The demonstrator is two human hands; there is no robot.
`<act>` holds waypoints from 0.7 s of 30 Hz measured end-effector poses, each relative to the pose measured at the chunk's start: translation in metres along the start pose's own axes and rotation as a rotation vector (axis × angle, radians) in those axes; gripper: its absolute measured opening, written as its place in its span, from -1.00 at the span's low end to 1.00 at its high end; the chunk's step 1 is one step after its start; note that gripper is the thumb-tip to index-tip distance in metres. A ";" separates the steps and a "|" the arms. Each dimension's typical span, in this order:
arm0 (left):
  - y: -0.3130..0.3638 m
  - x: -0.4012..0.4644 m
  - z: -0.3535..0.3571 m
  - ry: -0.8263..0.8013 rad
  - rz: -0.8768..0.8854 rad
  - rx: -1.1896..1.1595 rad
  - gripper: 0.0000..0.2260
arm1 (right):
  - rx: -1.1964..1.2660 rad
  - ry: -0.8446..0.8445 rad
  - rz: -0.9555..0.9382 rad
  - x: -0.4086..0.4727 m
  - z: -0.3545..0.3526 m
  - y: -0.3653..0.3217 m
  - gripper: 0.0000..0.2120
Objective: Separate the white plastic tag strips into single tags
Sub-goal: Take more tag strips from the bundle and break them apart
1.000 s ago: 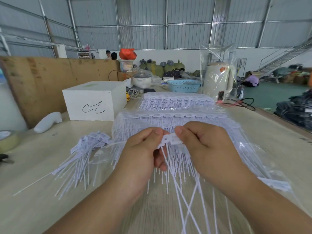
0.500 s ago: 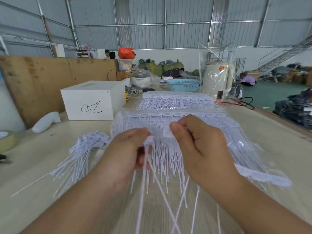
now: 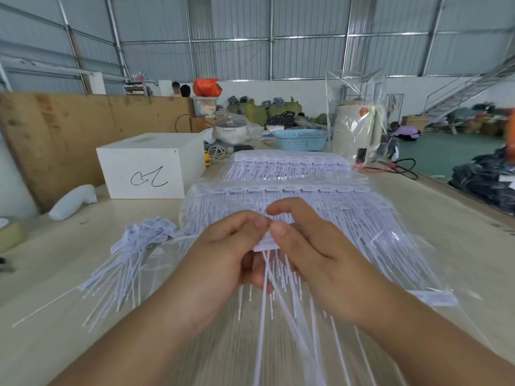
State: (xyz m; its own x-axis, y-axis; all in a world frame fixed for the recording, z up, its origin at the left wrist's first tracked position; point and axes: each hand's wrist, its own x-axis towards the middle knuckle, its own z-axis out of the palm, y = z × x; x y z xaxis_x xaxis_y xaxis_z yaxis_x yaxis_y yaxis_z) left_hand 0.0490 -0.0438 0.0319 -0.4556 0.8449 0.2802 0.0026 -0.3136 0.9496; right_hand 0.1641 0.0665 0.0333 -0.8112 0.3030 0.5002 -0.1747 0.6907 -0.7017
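Observation:
Both hands meet above the table's middle on one short white tag strip (image 3: 266, 243). My left hand (image 3: 225, 254) pinches its left end between thumb and forefinger. My right hand (image 3: 306, 246) pinches the head right beside it with the thumb on top. The strip's long thin tails hang down toward me and cross each other. Under the hands lies a big stack of uncut tag strips (image 3: 348, 215) in clear plastic, with a second stack (image 3: 287, 165) behind it. A loose pile of single tags (image 3: 131, 252) lies fanned out to the left.
A white box (image 3: 147, 168) with a black scribble stands at the back left, a white padded object (image 3: 73, 201) beside it. A tape roll (image 3: 9, 235) sits at the left edge. Behind the stacks are a blue basket (image 3: 301, 139), a bagged cream kettle (image 3: 356, 129) and black cables (image 3: 398, 167).
My left hand, which had dropped away to the left with a tag half a second ago, has come back up, and both hands pinch the strip close together again.

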 end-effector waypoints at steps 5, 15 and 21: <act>0.000 0.005 -0.010 0.101 0.014 0.053 -0.78 | 0.023 -0.128 0.123 0.002 -0.015 0.005 -0.63; -0.002 0.006 -0.007 0.146 0.033 0.138 -0.91 | -0.108 -0.080 0.113 0.002 -0.015 0.004 -0.71; 0.005 0.017 -0.034 0.420 -0.021 -0.136 -0.82 | -0.177 0.380 0.034 0.003 -0.034 -0.007 -0.66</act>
State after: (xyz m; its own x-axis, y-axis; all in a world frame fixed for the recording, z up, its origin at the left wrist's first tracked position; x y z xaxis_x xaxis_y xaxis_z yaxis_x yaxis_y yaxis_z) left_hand 0.0112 -0.0460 0.0365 -0.7770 0.6107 0.1530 -0.1151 -0.3767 0.9192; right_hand 0.1816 0.0849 0.0574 -0.5451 0.5254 0.6532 -0.0256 0.7684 -0.6394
